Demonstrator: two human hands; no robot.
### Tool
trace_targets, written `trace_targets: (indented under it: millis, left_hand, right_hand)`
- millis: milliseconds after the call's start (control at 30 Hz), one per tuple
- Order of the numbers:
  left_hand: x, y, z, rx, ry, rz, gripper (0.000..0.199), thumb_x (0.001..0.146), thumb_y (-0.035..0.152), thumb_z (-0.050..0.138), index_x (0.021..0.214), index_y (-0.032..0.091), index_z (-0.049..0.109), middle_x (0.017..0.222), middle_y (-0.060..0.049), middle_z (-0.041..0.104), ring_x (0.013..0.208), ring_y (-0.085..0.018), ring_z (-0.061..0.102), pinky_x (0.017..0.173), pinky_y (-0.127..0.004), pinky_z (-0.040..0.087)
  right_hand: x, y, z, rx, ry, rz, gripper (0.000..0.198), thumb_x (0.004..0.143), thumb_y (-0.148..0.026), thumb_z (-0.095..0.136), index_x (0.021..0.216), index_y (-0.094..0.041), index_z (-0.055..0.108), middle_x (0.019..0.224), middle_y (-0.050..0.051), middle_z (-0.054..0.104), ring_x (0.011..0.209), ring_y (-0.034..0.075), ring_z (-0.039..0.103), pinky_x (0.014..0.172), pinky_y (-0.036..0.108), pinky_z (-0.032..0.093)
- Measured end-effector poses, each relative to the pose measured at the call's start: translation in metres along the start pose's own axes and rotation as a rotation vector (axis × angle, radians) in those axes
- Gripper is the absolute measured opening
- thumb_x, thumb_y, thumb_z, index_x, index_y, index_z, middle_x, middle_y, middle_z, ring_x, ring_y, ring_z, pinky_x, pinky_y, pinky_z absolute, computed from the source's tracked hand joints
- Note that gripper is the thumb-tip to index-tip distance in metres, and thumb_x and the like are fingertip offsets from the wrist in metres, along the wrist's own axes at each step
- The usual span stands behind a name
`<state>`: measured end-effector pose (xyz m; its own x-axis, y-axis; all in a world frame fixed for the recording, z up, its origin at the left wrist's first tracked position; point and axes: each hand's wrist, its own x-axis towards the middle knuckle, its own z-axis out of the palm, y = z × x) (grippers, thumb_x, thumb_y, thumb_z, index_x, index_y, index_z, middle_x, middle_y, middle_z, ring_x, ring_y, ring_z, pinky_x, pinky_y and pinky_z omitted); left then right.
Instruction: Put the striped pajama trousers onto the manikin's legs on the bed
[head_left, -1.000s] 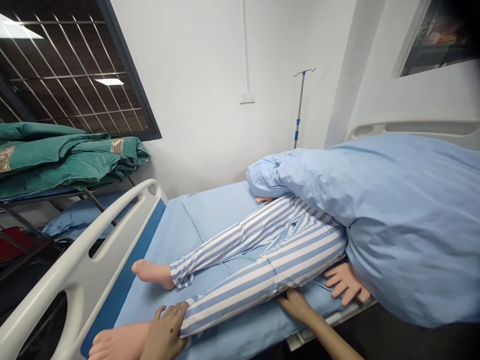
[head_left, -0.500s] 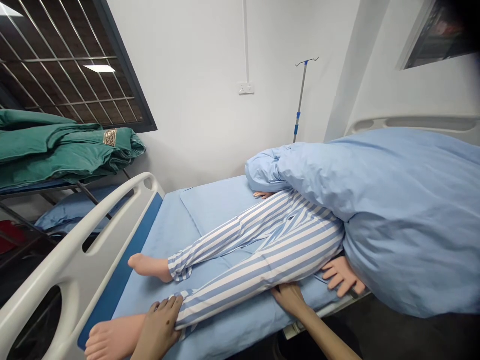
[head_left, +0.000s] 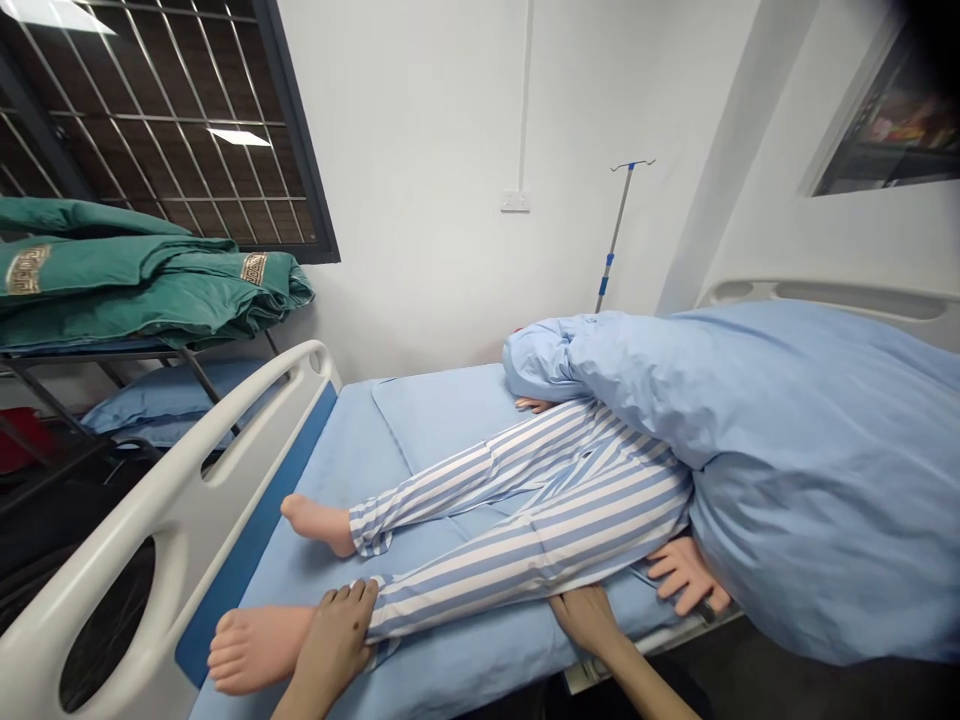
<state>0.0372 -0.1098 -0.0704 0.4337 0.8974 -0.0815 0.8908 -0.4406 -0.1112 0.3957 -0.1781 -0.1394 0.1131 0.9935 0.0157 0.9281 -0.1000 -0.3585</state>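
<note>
A manikin in blue-and-white striped trousers [head_left: 480, 560] lies on its back on the bed, both legs stretched out. My left hand [head_left: 341, 630] is wrapped over the ankle of the nearer leg, just above the bare foot [head_left: 259, 648], at the trouser cuff. Around the underside of the same leg, near the knee, my right hand [head_left: 589, 615] takes hold from the near side; its fingertips are hidden beneath the leg. The farther foot [head_left: 319, 523] rests on the sheet. One manikin hand [head_left: 686, 575] lies palm down by the hip. A bunched light blue quilt [head_left: 787, 470] covers the upper body.
A white footboard [head_left: 247, 450] stands at the left end and a headboard [head_left: 862, 300] at the far right. Behind the bed is an IV pole [head_left: 615, 235]. Folded green bedding [head_left: 165, 290] lies on a rack below the barred window [head_left: 187, 130].
The view has shifted slightly, so the scene sits a little farther right. Both hands keep their places on the nearer leg, which shows no clear movement on the bed.
</note>
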Motion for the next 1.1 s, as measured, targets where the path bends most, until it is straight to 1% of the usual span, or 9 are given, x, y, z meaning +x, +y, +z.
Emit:
trace_targets:
  millis: [200,333,467,667,833,900,967,1033,1100]
  left_hand:
    - [0.0,0.003,0.004,-0.036,0.048,-0.021,0.049,0.06,0.011,0.043,0.109,0.015,0.049,0.104,-0.011,0.055,0.094,-0.024,0.048,0.08,-0.035,0.031]
    - [0.002,0.007,0.009,-0.063,0.07,-0.026,0.051,0.059,0.01,0.043,0.109,0.014,0.049,0.102,-0.011,0.056,0.094,-0.024,0.049,0.079,-0.035,0.031]
    - [0.003,0.009,0.012,-0.097,0.102,-0.026,0.048,0.06,0.01,0.041,0.108,0.015,0.051,0.099,-0.01,0.057,0.09,-0.023,0.049,0.077,-0.034,0.03]
    - [0.004,0.017,0.012,-0.158,0.096,-0.053,0.048,0.062,0.01,0.043,0.109,0.016,0.049,0.102,-0.009,0.055,0.093,-0.022,0.047,0.079,-0.033,0.029]
    - [0.005,0.026,0.013,-0.179,0.122,-0.073,0.046,0.062,0.005,0.042,0.105,0.017,0.051,0.099,-0.009,0.054,0.09,-0.022,0.048,0.078,-0.033,0.028]
    - [0.005,0.026,0.015,-0.189,0.127,-0.086,0.048,0.061,0.005,0.042,0.106,0.017,0.05,0.098,-0.009,0.053,0.09,-0.022,0.048,0.078,-0.034,0.028]
    - [0.005,0.026,0.017,-0.208,0.136,-0.088,0.045,0.063,0.007,0.043,0.105,0.017,0.051,0.098,-0.009,0.054,0.09,-0.022,0.047,0.078,-0.034,0.029]
    - [0.005,0.027,0.018,-0.241,0.154,-0.09,0.037,0.068,0.013,0.041,0.104,0.017,0.052,0.098,-0.009,0.054,0.089,-0.023,0.047,0.079,-0.036,0.029]
    - [0.005,0.028,0.019,-0.285,0.158,-0.086,0.033,0.075,0.018,0.037,0.104,0.018,0.053,0.101,-0.01,0.055,0.091,-0.024,0.046,0.082,-0.039,0.029]
  right_hand:
    - [-0.027,-0.002,-0.005,-0.04,0.015,-0.042,0.049,0.08,-0.039,0.035,0.119,-0.014,0.049,0.123,0.011,0.047,0.117,0.027,0.035,0.099,0.041,0.019]
    - [-0.039,-0.008,-0.02,-0.005,-0.084,-0.087,0.057,0.069,-0.033,0.048,0.123,-0.016,0.043,0.129,0.011,0.039,0.118,0.027,0.033,0.098,0.038,0.024]
    - [-0.045,-0.03,-0.04,0.15,-0.157,-0.153,0.044,0.072,-0.03,0.045,0.114,-0.019,0.051,0.121,0.008,0.047,0.112,0.022,0.041,0.094,0.031,0.03]
    - [-0.042,-0.094,-0.06,0.345,-0.197,-0.257,0.03,0.075,-0.027,0.043,0.1,-0.021,0.057,0.097,0.004,0.061,0.09,0.018,0.053,0.082,0.028,0.038]
    - [-0.025,-0.159,-0.059,0.415,-0.174,-0.403,0.026,0.074,-0.022,0.044,0.096,-0.02,0.058,0.091,0.003,0.062,0.088,0.017,0.054,0.08,0.027,0.038]
    - [-0.015,-0.183,-0.054,0.428,-0.176,-0.467,0.029,0.074,-0.021,0.045,0.1,-0.021,0.056,0.098,0.004,0.059,0.093,0.017,0.052,0.083,0.027,0.037]
    - [-0.006,-0.204,-0.047,0.426,-0.159,-0.502,0.034,0.073,-0.02,0.046,0.107,-0.021,0.052,0.112,0.006,0.052,0.103,0.018,0.047,0.089,0.028,0.034]
    - [0.004,-0.222,-0.039,0.402,-0.137,-0.505,0.04,0.073,-0.022,0.048,0.113,-0.021,0.047,0.124,0.007,0.04,0.113,0.02,0.038,0.093,0.03,0.031]
    - [0.012,-0.239,-0.031,0.363,-0.125,-0.507,0.042,0.075,-0.025,0.047,0.116,-0.02,0.044,0.129,0.009,0.034,0.116,0.022,0.034,0.095,0.034,0.028]
